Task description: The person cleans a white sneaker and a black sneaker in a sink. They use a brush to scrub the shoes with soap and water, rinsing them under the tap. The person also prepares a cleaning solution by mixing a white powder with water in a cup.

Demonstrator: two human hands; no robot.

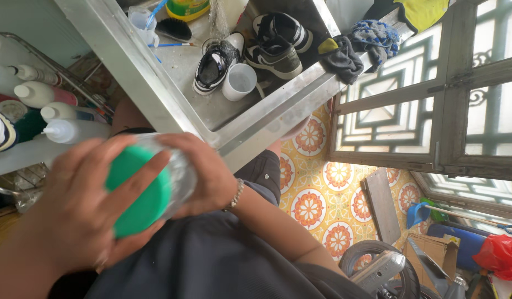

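I look down on my two hands working a clear plastic jar (181, 174) close to my chest, at the near left of the scene. My left hand (81, 213) wraps over the jar's green lid (138, 191), fingers curled round its rim in a turning grip, while my right hand (203, 171) closes round the clear body to brace it against that grip. The jar lies tilted, lid toward the left. I cannot tell what is inside it; the hands cover most of the wall.

Just beyond the hands stands a steel sink (156, 94), its corner pointing at me. In its basin sit black and white sneakers (275, 47), one (211, 69) lying apart to the left of the pair, beside a white cup (239, 81) that stands upright and looks empty. Farther off rest a black brush (174, 27) and a clear measuring cup (140, 19) with a blue-handled tool in it. A dark cloth (341, 61) and a blue glove (375, 36) hang over the sink's right edge, as if to dry.

At the far left, white squeeze bottles (62, 113) stand racked together. Patterned floor tiles (317, 205) show on the right, below a wooden lattice door (433, 94).
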